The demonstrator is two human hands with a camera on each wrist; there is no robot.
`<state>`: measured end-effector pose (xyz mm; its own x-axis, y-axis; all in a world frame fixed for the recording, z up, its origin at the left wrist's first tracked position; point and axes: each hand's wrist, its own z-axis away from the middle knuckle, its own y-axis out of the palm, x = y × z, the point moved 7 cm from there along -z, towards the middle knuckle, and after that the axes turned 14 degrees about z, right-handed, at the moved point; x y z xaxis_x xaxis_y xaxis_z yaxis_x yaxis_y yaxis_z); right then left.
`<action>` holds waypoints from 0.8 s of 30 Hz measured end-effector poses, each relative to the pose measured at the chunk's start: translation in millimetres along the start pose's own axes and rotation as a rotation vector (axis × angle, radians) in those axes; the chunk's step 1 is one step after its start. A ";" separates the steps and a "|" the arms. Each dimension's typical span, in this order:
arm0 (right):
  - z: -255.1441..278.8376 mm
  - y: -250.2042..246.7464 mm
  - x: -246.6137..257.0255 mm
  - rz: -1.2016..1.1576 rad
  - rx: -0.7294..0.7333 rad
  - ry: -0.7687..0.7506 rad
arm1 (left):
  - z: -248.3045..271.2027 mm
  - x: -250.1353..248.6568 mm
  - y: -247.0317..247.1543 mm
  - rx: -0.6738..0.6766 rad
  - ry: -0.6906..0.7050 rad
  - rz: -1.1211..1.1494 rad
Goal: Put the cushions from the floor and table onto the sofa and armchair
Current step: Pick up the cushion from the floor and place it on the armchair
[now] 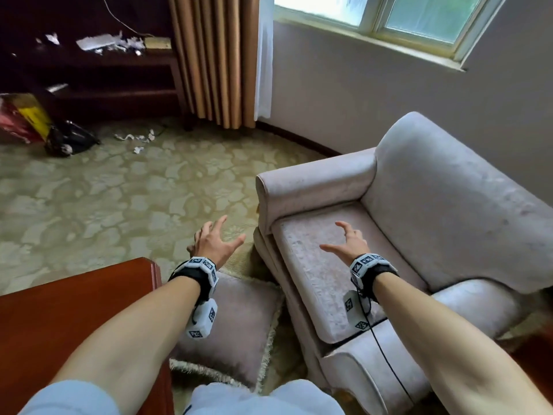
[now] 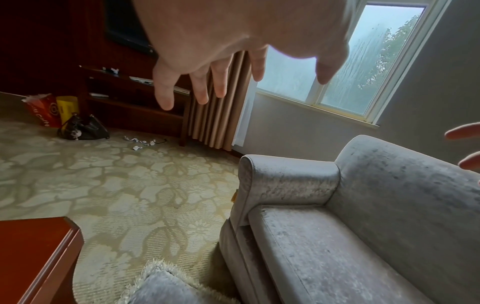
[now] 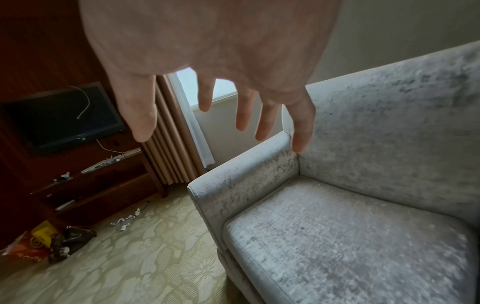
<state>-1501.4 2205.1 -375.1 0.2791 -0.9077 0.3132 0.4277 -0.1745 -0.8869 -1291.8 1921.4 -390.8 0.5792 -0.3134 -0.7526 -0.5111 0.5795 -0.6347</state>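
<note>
Patterned carpet [image 1: 119, 199] spreads under both hands. Spread and holding nothing, the fingers [image 1: 344, 227] of the right hand [image 1: 350, 244] hang over the seat of the pale armchair [image 1: 449, 205]. Likewise splayed and bare, the fingers [image 1: 220, 223] of the left hand [image 1: 214, 241] hover above the carpet, just left of the armchair's front corner. Below the left wrist a fringed cushion [image 1: 239, 330] lies on the floor, between the armchair and the red-brown desk [image 1: 59, 310].
</note>
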 end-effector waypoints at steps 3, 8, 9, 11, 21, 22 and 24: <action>-17.8 9.3 27.8 0.015 0.015 -0.014 | -25.9 12.7 -15.5 -0.005 -0.017 0.030; -53.8 22.3 70.3 0.030 0.067 -0.052 | -53.9 30.0 -36.2 -0.040 -0.076 0.147; -60.5 26.5 76.8 0.035 0.081 -0.064 | -55.9 35.2 -38.1 -0.042 -0.098 0.153; -75.1 36.1 89.4 0.058 0.115 -0.084 | -59.7 48.0 -41.4 -0.048 -0.147 0.166; -183.3 83.2 152.6 0.016 0.267 -0.218 | -92.8 86.0 -43.6 -0.120 -0.353 0.203; -195.7 90.4 158.8 0.018 0.293 -0.227 | -95.3 86.9 -41.7 -0.121 -0.374 0.195; -221.2 104.8 169.9 0.018 0.353 -0.247 | -104.6 84.7 -36.3 -0.114 -0.412 0.154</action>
<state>-1599.3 1948.2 -489.9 0.4682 -0.7831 0.4093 0.6773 0.0205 -0.7355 -1290.6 1795.1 -449.8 0.6836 0.1087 -0.7217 -0.6642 0.5024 -0.5535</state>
